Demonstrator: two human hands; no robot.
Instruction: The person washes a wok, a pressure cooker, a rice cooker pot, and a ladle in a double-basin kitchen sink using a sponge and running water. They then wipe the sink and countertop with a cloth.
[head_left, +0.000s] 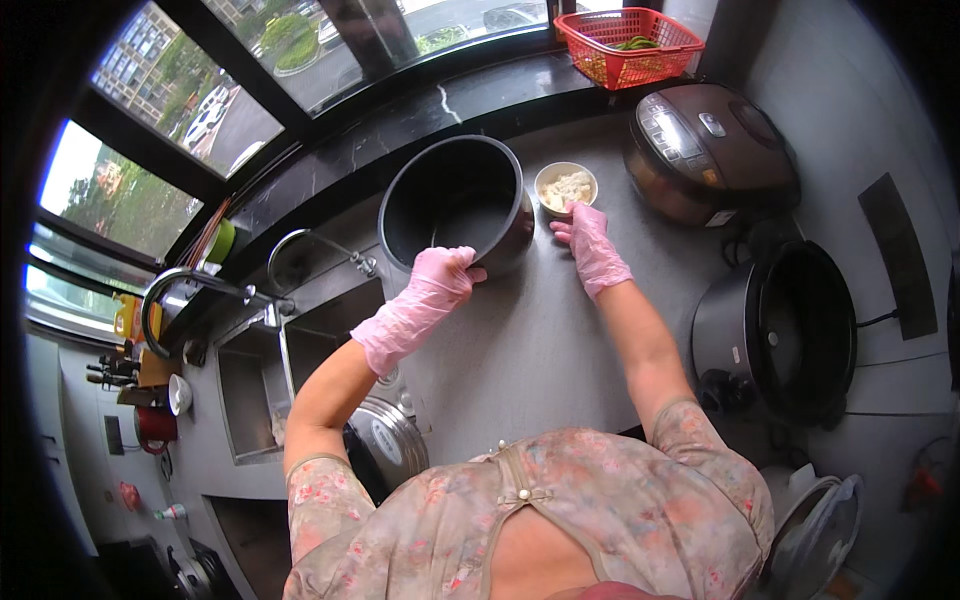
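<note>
Both of my hands wear thin pink gloves. My left hand (442, 281) grips the near rim of a large dark cooking pot (517, 217), which stands on the grey counter by the window ledge. Close to the pot's right side is a small white bowl (568, 166) with pale, whitish pieces of food (566, 189) in it. My right hand (585, 240) is at the bowl's near edge, its fingertips at the rim and the food; whether they pinch anything is not clear.
A closed rice cooker (712, 150) stands to the right, with an open, dark cooker body (727, 330) nearer. A red plastic basket (630, 56) holding green vegetables is on the ledge. The sink (259, 390) and its curved faucet (202, 279) lie left; glass lids (821, 525) are low right.
</note>
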